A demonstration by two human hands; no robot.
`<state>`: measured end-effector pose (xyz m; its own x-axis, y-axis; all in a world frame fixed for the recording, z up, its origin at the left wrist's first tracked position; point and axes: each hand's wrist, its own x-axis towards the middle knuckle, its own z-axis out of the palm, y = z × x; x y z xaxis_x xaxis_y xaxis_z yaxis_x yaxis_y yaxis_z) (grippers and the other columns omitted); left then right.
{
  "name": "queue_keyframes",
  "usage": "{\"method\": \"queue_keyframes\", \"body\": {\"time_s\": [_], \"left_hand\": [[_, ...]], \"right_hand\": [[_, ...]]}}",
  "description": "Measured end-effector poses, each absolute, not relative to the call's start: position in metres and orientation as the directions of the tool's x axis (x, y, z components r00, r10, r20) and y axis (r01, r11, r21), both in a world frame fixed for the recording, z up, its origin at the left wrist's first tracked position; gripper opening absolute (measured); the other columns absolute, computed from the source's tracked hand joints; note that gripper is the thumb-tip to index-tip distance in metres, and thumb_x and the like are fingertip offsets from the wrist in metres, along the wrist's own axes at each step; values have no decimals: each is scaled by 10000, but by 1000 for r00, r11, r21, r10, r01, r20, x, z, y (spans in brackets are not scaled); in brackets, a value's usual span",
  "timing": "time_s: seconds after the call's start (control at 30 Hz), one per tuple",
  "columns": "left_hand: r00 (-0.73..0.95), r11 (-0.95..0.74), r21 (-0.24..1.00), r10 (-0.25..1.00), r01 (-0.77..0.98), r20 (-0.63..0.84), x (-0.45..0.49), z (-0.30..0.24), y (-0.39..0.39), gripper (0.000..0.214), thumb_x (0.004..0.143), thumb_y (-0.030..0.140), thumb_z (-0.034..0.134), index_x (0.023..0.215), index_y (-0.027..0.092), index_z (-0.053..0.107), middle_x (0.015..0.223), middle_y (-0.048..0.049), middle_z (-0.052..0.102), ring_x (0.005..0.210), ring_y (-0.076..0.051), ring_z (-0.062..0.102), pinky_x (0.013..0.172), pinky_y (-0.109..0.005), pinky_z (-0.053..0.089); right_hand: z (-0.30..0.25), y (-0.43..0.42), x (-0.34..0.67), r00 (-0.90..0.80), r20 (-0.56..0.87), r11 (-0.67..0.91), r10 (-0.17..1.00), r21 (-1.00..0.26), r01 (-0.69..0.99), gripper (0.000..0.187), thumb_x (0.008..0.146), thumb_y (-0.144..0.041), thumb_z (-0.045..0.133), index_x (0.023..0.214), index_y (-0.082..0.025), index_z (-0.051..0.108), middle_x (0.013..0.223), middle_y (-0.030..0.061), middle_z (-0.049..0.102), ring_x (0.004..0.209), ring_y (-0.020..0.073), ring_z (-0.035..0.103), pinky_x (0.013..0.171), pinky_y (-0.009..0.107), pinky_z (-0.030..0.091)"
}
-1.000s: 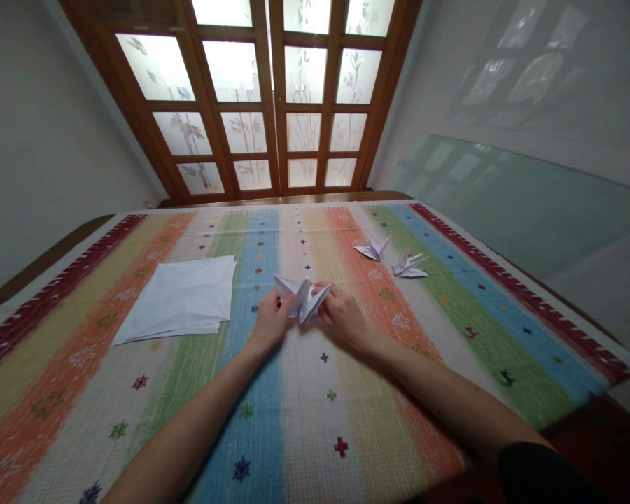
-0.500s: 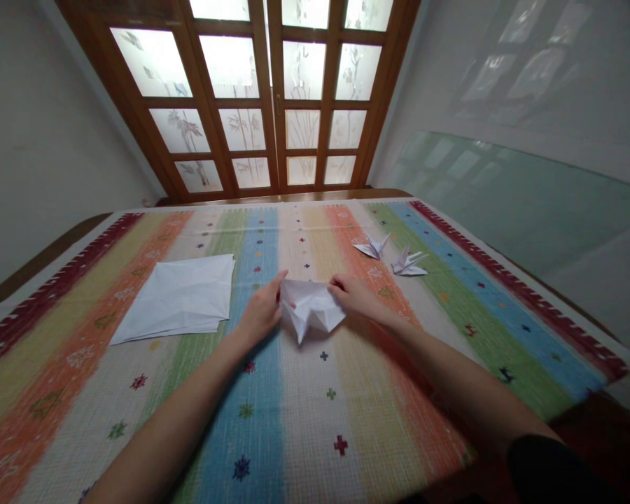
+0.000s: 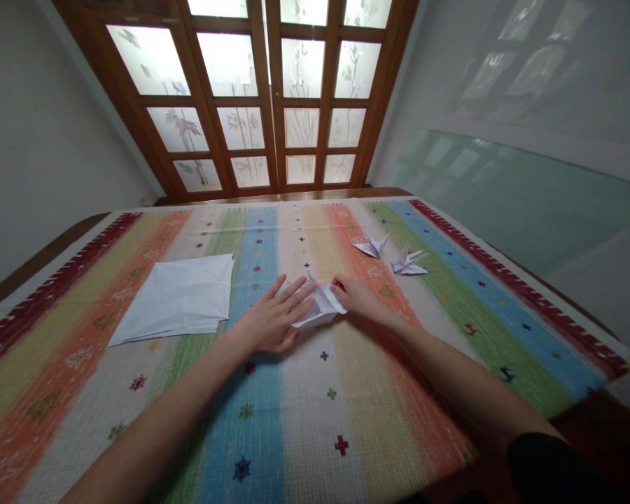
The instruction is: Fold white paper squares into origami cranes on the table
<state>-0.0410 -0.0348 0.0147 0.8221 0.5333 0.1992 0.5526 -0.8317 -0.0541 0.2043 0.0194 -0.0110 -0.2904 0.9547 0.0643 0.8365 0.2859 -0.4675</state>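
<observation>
A creased, partly folded sheet of white paper [image 3: 323, 302] is between my hands, over the middle of the striped tablecloth. My right hand [image 3: 358, 294] pinches its right edge. Fingers spread, my left hand [image 3: 276, 318] lies flat over the paper's left part and hides it. To the left is a stack of white paper sheets [image 3: 181, 294]. Beyond my right hand stand two folded paper cranes, one [image 3: 374, 245] a little farther off and the other [image 3: 409, 262] to its right.
A striped tablecloth [image 3: 241, 434] with small printed figures covers the table. Wood-framed glass doors [image 3: 273, 105] stand behind the far edge. A pale glass panel [image 3: 504, 203] runs along the wall on the right.
My left hand has let go of the paper's left edge and spread flat over it. The paper has turned and changed shape, while my right hand keeps its pinch.
</observation>
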Motion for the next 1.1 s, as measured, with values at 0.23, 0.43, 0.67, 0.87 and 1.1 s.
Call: {"method": "queue_keyframes", "body": {"time_s": [0.23,0.43,0.67,0.87,1.1], "left_hand": [[864,-888,28,454,460,219,-32,-5,-33,192,894,163,468,976,180,640,1130,-100,676,1182,-216,560,1158,-463,234],[579,-777,405,629,481,519,-39,1,-34,247,914,253,408,769,205,602,765,-38,653,757,-166,594,992,-418,434],[52,-303,819,946,488,319,-37,6,-30,401,809,483,524,542,185,503,498,3,479,493,-121,428,483,-241,339],[-183,-164,907,951,387,250,-35,11,-21,404,743,544,612,791,143,635,720,-47,660,646,-177,574,563,-252,418],[-166,4,902,983,433,75,-42,6,-9,406,645,350,756,956,128,617,814,-76,702,709,-224,650,627,-298,481]], "right_hand": [[-14,24,211,-316,65,298,946,-551,779,178,878,-225,501,809,-165,653,775,59,688,681,159,582,603,249,383],[-11,25,218,-455,45,326,889,-760,562,76,718,-162,603,717,-191,673,802,60,709,813,232,645,747,329,494],[11,8,208,-591,-62,-31,804,-998,61,380,642,-280,640,1009,-189,667,997,86,709,974,248,647,816,376,518],[15,4,196,-468,-80,-156,880,-980,-126,451,587,-326,707,1005,-184,616,982,92,709,853,211,657,724,320,519],[-6,22,200,-70,-76,-72,995,-996,54,408,612,-267,751,975,-179,588,924,72,709,737,189,656,652,305,528]]}}
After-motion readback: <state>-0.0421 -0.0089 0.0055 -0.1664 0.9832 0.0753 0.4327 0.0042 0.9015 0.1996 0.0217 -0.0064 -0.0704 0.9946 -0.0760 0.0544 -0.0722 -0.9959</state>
